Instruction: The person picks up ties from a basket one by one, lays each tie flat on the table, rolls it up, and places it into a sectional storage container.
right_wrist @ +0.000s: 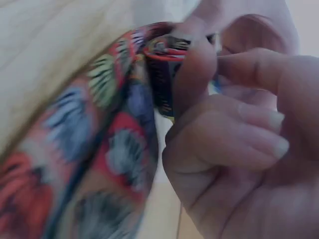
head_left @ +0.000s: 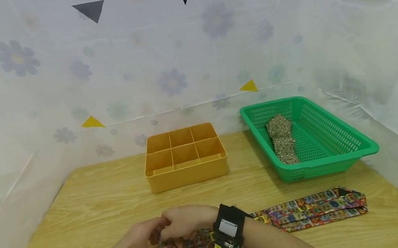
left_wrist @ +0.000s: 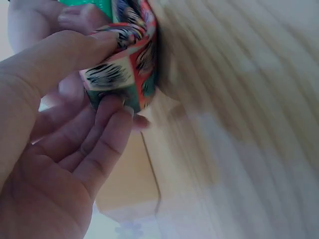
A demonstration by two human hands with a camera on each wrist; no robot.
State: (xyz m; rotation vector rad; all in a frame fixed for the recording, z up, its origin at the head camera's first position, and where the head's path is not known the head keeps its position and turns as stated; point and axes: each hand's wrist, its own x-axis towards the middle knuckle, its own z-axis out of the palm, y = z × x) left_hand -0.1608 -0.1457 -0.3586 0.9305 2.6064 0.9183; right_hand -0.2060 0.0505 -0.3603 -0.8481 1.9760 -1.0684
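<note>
A long strip of colourful printed cloth (head_left: pixel 311 205) lies across the front of the table, folded in layers at its right end. Its left end is wound into a small roll (left_wrist: pixel 112 74). With thumb and fingers, my left hand (head_left: pixel 135 240) holds this roll from the left side. On the other side my right hand (head_left: pixel 186 220) pinches it, and the two hands meet there. In the right wrist view, the layered strip (right_wrist: pixel 119 154) runs away from the roll. Part of the cloth is hidden behind the right wrist and fingers in the head view.
Behind the hands stands a yellow-orange box (head_left: pixel 189 177) with several compartments. At the back right, a green plastic basket (head_left: pixel 328 161) holds speckled grey-brown pieces (head_left: pixel 282 139). A black wrist camera (head_left: pixel 230 226) with a cable sits on the right wrist. A white flowered sheet (head_left: pixel 166 60) hangs behind.
</note>
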